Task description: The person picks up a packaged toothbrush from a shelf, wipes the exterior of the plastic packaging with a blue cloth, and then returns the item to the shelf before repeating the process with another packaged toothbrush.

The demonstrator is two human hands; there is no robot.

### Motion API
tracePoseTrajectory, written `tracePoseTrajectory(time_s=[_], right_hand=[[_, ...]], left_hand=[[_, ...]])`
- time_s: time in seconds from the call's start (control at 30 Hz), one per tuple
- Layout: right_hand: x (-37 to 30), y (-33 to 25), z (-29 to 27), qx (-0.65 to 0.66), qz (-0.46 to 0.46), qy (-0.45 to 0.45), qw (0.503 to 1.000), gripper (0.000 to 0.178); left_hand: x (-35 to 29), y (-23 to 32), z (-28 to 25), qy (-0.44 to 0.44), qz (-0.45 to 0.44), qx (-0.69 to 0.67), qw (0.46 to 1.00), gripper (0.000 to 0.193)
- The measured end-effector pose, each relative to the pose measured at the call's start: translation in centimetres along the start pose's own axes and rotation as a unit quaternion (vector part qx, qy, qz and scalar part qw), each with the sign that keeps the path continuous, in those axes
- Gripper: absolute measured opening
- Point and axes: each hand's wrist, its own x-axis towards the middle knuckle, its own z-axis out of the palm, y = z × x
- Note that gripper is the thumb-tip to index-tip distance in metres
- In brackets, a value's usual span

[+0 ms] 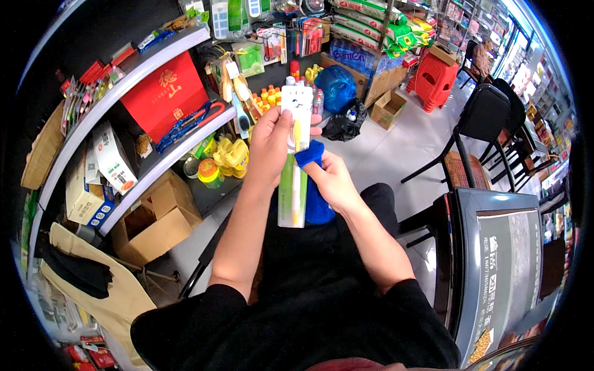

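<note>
Pack: a long, narrow white-and-green pack point(285, 201), upright in the picture, above the lap, its printed face toward the wearer.
Pack edges: the white top end stands above the left thumb; the lower end stands free below both hands.
Blue cloth: a blue cloth point(318, 207) lies along the pack's right edge and hangs down beside it.
Left hand: the left hand point(272, 137) pinches the pack's upper part, thumb on the front, fingertips showing past the right edge.
Right hand: the right hand point(334, 180) pinches the cloth at the pack's right edge, thumb on top, fingers curled.
Forearms: both bare, angling inward from black sleeves.
Left side: the shelf point(189, 144) runs close by the left forearm; a cardboard box point(167, 226) sits below its lip.
Right side: tiled floor point(393, 157) shows between the knee and a black chair point(486, 110).
Ahead: a blue bag point(336, 88), beyond the hands.
</note>
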Motion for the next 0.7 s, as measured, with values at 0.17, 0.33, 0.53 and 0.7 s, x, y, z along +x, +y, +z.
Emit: tracePoseTrajectory(time_s=[0.17,0.33,0.53,0.7], right_hand=[[-0.5,0.9,0.1,-0.052,0.029,-0.047,0.997,0.019],[-2.2,-1.7,-3.8,-0.129,0.031,-0.044,0.990,0.015],[-9.0,-12.1,-15.7,-0.164,0.020,0.379,0.910,0.012],[-15.7,-22.3,-32.2,-0.320,-0.079,0.588,0.739,0.043]], left_hand=[[3.7,0.8,-1.0,0.104,0.039,-0.002,0.994,0.028],[7.0,1.9,-0.8,0.138,0.117,-0.027,0.983,0.030],[6.2,2.3,2.6,0.235,0.064,-0.086,0.966,0.030],[9.0,-0.8,5.5,0.153,-0.053,-0.057,0.985,0.030]])
